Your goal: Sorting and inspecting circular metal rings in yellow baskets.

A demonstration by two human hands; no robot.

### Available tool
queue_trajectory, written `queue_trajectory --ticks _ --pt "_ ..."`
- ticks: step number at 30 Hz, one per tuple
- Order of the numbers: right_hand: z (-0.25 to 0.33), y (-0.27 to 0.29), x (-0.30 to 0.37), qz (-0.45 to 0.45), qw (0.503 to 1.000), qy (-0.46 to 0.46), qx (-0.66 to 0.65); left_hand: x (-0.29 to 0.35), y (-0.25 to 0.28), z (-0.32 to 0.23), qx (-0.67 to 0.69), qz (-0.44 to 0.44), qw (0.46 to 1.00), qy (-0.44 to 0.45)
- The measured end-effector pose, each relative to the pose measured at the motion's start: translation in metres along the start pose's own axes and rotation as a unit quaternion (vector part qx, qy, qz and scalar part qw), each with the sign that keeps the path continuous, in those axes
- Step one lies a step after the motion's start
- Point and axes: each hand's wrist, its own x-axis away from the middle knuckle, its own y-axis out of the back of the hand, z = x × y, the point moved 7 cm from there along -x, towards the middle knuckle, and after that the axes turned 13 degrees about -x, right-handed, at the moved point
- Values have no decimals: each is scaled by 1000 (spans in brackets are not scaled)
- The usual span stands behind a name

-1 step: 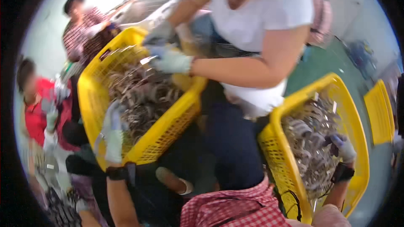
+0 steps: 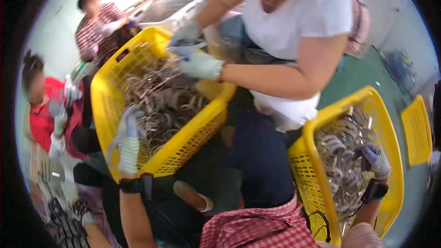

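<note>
My left hand [image 2: 129, 149], in a pale ribbed glove with grey-blue fingers, is at the near left side of the left yellow basket [image 2: 174, 158]. Its fingers are closed around a curved grey strip [image 2: 113, 146], which bows out to the left. Many curved metal pieces [image 2: 177, 98] fill that basket. My right hand [image 2: 377, 161], gloved the same way, is over the right yellow basket [image 2: 301, 167], its fingers curled in. What they hold, if anything, I cannot make out. Beneath it lie shiny curved pieces [image 2: 337, 156].
Across from me a person in a white shirt [image 2: 294, 18] works with gloved hands [image 2: 200, 64] over the left basket. Two more people sit at the left. A white tub [image 2: 177, 7] stands behind, and another yellow basket [image 2: 415, 131] at the far right.
The whole view has shifted slightly to the right and sharpened. The opposite person's hands have moved a little over the left basket. My hands stay at their baskets.
</note>
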Motion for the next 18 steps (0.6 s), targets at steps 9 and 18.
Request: queue_trajectory --ticks 9,18 --pt "167 -452 -10 657 637 389 110 -24 39 94 232 -36 964 123" --pt "107 -500 -42 502 556 470 467 -114 -16 251 402 -6 869 287"
